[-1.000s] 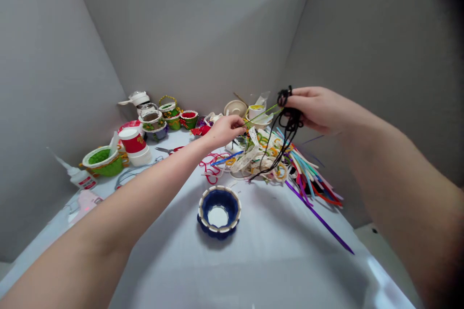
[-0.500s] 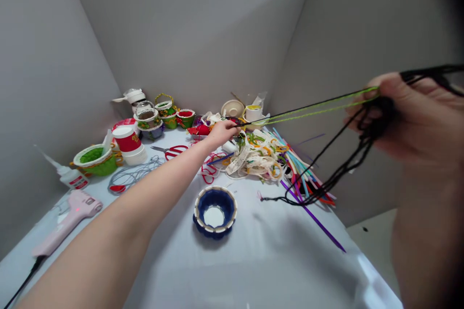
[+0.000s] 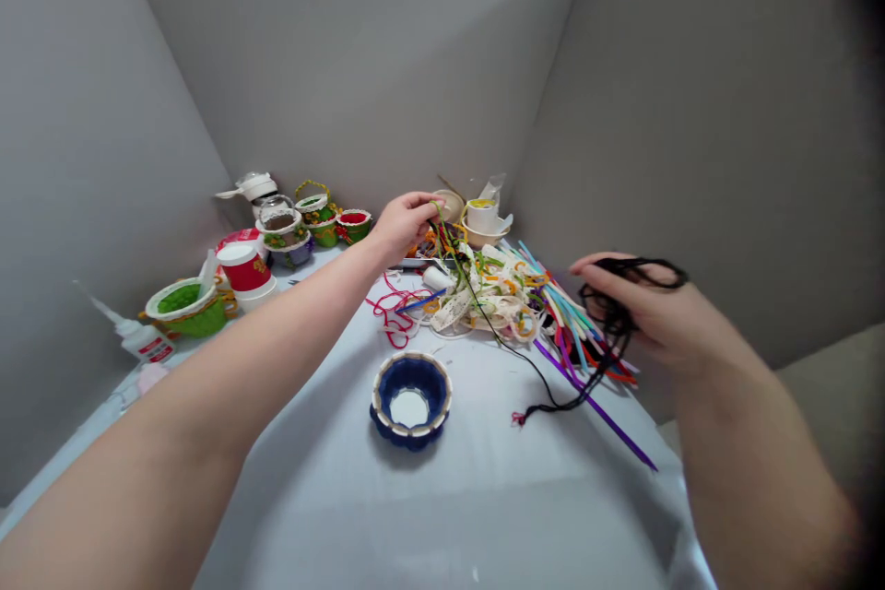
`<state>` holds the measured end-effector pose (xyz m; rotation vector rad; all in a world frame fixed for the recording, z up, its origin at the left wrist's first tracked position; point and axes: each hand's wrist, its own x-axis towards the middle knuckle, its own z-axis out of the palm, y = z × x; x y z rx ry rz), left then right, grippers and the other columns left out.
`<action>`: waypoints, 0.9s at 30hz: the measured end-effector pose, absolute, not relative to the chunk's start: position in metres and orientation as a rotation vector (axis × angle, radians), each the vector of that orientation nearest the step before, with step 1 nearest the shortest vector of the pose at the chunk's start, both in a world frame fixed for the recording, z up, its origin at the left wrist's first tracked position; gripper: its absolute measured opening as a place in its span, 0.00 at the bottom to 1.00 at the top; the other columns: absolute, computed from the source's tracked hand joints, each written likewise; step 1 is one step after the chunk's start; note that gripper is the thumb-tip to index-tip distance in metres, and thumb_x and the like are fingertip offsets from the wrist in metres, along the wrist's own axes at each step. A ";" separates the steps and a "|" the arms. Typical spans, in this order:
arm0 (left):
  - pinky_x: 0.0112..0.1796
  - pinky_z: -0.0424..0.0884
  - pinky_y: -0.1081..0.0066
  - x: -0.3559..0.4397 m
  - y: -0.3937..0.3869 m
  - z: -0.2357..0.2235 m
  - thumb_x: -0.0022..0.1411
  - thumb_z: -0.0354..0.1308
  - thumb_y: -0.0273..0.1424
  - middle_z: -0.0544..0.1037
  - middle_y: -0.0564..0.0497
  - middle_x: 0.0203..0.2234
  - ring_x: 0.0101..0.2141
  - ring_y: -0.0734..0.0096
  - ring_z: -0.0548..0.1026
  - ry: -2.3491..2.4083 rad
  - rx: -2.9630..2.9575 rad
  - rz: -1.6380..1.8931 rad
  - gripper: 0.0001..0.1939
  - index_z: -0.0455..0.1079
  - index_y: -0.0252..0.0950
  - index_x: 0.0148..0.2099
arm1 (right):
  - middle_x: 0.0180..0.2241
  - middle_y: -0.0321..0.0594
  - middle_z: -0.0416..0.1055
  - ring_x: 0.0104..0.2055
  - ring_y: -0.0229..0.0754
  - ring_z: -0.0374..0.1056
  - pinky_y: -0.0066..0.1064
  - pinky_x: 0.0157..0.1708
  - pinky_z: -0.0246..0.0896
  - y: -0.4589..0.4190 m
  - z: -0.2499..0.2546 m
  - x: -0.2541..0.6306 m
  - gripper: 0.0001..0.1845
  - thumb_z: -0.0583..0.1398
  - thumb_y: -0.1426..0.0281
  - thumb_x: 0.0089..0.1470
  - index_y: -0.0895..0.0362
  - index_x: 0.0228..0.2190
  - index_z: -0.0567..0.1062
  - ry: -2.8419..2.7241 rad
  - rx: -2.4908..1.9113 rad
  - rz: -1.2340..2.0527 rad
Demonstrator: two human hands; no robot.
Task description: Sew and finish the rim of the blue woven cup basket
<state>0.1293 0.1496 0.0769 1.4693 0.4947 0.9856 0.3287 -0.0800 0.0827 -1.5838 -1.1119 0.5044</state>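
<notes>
My left hand [image 3: 403, 223] is raised over the back of the table, its fingers pinched on the end of a thin green and black cord [image 3: 465, 281] that slopes down toward the front. My right hand [image 3: 646, 309] is at the right, fingers closed around a bundle of black yarn [image 3: 608, 313]. A strand of the yarn hangs down and ends on the table at a small frayed tip [image 3: 520, 416]. A blue cup with a white scalloped rim [image 3: 410, 398] stands in the middle of the table, between my arms.
A heap of lace trims and coloured ribbons [image 3: 515, 300] lies behind the cup, red cord [image 3: 393, 313] beside it. Decorated cups [image 3: 314, 217], a red and white cup stack [image 3: 241, 277], a green bowl [image 3: 183, 306] and a glue bottle [image 3: 135, 336] line the left. Grey walls enclose the table.
My right hand has dropped back down toward the table with the black yarn, and the stretched cord has gone slack. My left hand has lifted slightly, still pinching the cord's end.
</notes>
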 end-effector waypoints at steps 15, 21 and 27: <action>0.16 0.47 0.80 0.129 0.124 0.108 0.58 0.58 0.37 0.70 0.52 0.23 0.15 0.87 0.57 0.519 1.627 0.938 0.12 0.71 0.31 0.31 | 0.39 0.39 0.75 0.42 0.45 0.69 0.33 0.44 0.61 -0.011 0.023 0.303 0.17 0.61 0.62 0.46 0.56 0.38 0.78 -1.650 -1.789 0.643; 0.16 0.48 0.81 0.123 0.128 0.110 0.59 0.57 0.36 0.69 0.53 0.21 0.16 0.87 0.58 0.516 1.521 0.950 0.12 0.70 0.31 0.31 | 0.32 0.40 0.76 0.36 0.44 0.69 0.32 0.39 0.62 -0.015 -0.001 0.300 0.14 0.60 0.61 0.46 0.58 0.32 0.78 -1.869 -1.912 0.738; 0.15 0.48 0.81 0.113 0.140 0.098 0.57 0.58 0.40 0.68 0.54 0.20 0.15 0.86 0.59 0.536 1.387 0.956 0.14 0.69 0.31 0.31 | 0.44 0.42 0.73 0.42 0.47 0.69 0.34 0.42 0.61 -0.045 0.006 0.306 0.23 0.59 0.61 0.49 0.54 0.47 0.70 -1.645 -1.881 0.541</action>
